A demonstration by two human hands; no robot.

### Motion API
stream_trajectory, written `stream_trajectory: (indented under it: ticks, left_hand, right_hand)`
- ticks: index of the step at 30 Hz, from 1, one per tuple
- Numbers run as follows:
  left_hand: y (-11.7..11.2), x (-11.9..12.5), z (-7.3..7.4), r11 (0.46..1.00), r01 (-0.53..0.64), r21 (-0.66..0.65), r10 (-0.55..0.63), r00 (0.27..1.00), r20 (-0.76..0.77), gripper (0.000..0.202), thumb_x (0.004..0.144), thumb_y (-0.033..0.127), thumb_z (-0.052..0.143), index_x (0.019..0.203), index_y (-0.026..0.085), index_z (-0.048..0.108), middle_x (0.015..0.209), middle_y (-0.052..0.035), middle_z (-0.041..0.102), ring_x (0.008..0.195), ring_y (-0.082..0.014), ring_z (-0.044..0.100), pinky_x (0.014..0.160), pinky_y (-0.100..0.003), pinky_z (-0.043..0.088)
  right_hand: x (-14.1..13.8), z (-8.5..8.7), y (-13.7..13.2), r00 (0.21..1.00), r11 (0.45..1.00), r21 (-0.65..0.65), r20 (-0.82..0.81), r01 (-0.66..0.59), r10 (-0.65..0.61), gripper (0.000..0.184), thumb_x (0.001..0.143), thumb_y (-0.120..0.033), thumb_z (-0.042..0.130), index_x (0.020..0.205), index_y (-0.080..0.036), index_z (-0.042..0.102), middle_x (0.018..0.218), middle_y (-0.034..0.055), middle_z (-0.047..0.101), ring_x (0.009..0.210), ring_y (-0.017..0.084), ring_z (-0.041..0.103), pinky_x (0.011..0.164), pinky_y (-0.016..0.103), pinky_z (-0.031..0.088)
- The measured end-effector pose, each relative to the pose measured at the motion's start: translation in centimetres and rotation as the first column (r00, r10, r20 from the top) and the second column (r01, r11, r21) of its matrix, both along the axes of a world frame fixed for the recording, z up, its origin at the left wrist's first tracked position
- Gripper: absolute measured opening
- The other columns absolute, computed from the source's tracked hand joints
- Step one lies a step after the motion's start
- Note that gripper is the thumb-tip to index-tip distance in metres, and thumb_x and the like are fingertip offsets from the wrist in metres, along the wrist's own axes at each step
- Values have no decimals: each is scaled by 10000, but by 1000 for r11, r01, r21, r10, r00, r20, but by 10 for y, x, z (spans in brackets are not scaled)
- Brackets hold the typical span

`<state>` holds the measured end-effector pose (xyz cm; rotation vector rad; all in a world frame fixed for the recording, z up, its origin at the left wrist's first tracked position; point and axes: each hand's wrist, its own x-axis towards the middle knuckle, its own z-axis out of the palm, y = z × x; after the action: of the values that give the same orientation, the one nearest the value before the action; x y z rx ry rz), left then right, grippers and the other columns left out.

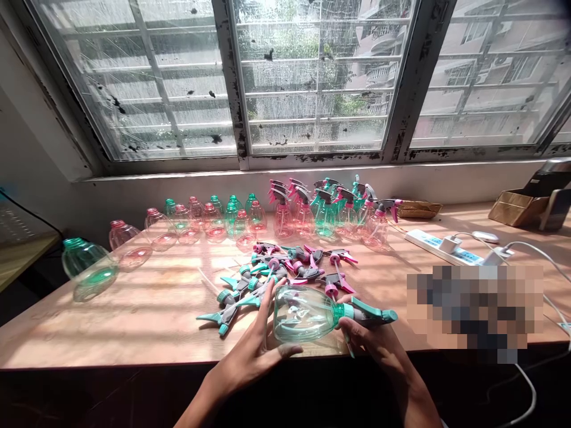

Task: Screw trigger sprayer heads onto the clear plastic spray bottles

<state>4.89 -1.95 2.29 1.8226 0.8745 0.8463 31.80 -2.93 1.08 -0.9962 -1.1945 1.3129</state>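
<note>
Between my hands a clear green spray bottle [303, 315] lies on its side above the table's front edge, its spray head [372, 313] pointing right. My left hand [263, 339] cups the base end, thumb below and fingers behind. At the neck, my right hand [363, 336] closes its fingers round the green collar. Just beyond lies a pile of loose pink, green and grey spray heads [307, 261], several with thin tubes. One green spray head [225, 315] rests left of the pile, near my left hand.
Open-topped pink and green bottles [214, 223] stand at the back left; a green bottle [89, 267] is at the far left edge. Bottles with spray heads [325, 214] stand at the back middle. A power strip [441, 246] with plugs and cables lies right, near a cardboard box [513, 207].
</note>
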Motion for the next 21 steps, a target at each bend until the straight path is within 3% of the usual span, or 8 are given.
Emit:
stream_trajectory:
  ticks: [3, 7, 11, 15, 17, 21]
  left_hand:
    - [-1, 2, 5, 1000, -9, -2, 9, 1000, -22, 1085, 960, 403, 704, 1624, 363, -153, 1751, -57, -38, 1593, -326, 112, 1279, -497, 160]
    - [2, 0, -1, 998, 30, 48, -29, 999, -18, 978, 989, 374, 662, 1641, 367, -66, 1753, -43, -38, 1593, -323, 119, 1268, -481, 227]
    - [4, -4, -8, 995, 17, 101, -8, 997, -82, 921, 1022, 383, 595, 1639, 357, -88, 1752, -59, -52, 1595, -352, 69, 1252, -532, 237]
    - [1, -4, -2, 997, 13, 76, -4, 994, -113, 1045, 997, 377, 645, 1608, 368, -203, 1751, -74, -42, 1577, -348, 193, 1254, -520, 237]
    - [-2, -2, 4, 998, -11, 60, 18, 992, -127, 1138, 957, 372, 709, 1597, 360, -232, 1751, -74, -19, 1580, -348, 179, 1268, -518, 199]
    - [-3, 1, 9, 1000, -12, -1, 12, 993, -114, 1114, 952, 390, 711, 1619, 332, -179, 1748, -86, 31, 1578, -363, 176, 1269, -527, 200]
  right_hand:
    - [0, 0, 0, 1000, 1000, 0, -6, -5, 5, 467, 763, -589, 825, 961, -218, 622, 575, -72, 451, 504, 99, 332, 458, 228, 239]
    - [2, -1, -1, 999, 999, -13, -42, -35, 34, 445, 783, -590, 809, 873, -207, 603, 583, -71, 427, 509, 89, 301, 464, 227, 205]
    - [3, -4, 0, 999, 1000, -8, -21, -24, 24, 448, 784, -596, 802, 911, -204, 625, 584, -61, 458, 506, 96, 320, 463, 232, 220]
    - [3, -5, 1, 1000, 1000, -1, 6, -23, 23, 441, 797, -578, 799, 968, -208, 631, 589, -61, 474, 512, 99, 335, 469, 232, 240]
    - [3, -5, 1, 1000, 1000, -1, 16, -20, 20, 446, 794, -570, 805, 996, -212, 633, 581, -66, 468, 514, 102, 341, 476, 237, 261]
    - [3, -3, 0, 1000, 1000, 9, 23, -1, 1, 441, 791, -571, 801, 989, -210, 642, 568, -67, 461, 509, 109, 342, 475, 252, 261]
